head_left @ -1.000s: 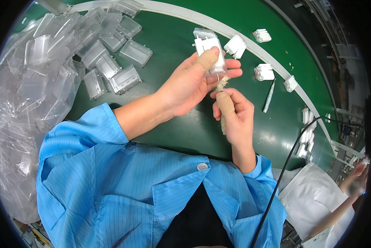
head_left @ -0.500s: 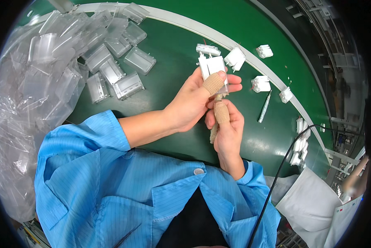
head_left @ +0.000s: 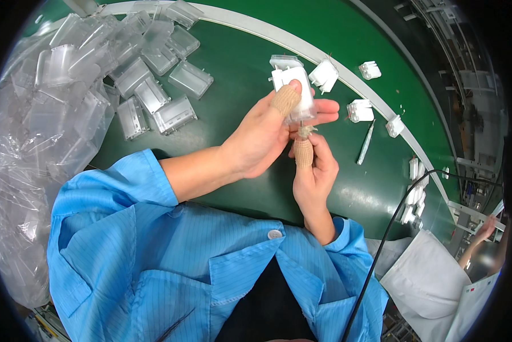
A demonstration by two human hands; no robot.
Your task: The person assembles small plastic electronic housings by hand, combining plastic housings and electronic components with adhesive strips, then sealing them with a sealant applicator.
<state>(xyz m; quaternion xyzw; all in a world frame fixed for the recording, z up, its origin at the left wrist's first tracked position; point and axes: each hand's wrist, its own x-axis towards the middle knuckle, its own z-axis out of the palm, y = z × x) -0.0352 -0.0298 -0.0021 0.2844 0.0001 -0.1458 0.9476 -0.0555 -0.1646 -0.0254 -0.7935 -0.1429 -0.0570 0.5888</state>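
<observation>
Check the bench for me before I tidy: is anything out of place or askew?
The clear covers lie in a loose, tilted jumble at upper left. White parts are scattered singly along the belt edge.

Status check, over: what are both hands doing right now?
Left hand grips white plastic part, thumb on top. Right hand pinches at its lower end. Clear plastic covers piled left, apart. Nothing between the hands.

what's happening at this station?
A person in a blue smock holds a small white plastic part in the left hand above a green belt. The right hand pinches something small just under it; what it is can't be told. Clear covers lie piled to the left, more white parts along the belt's edge.
</observation>
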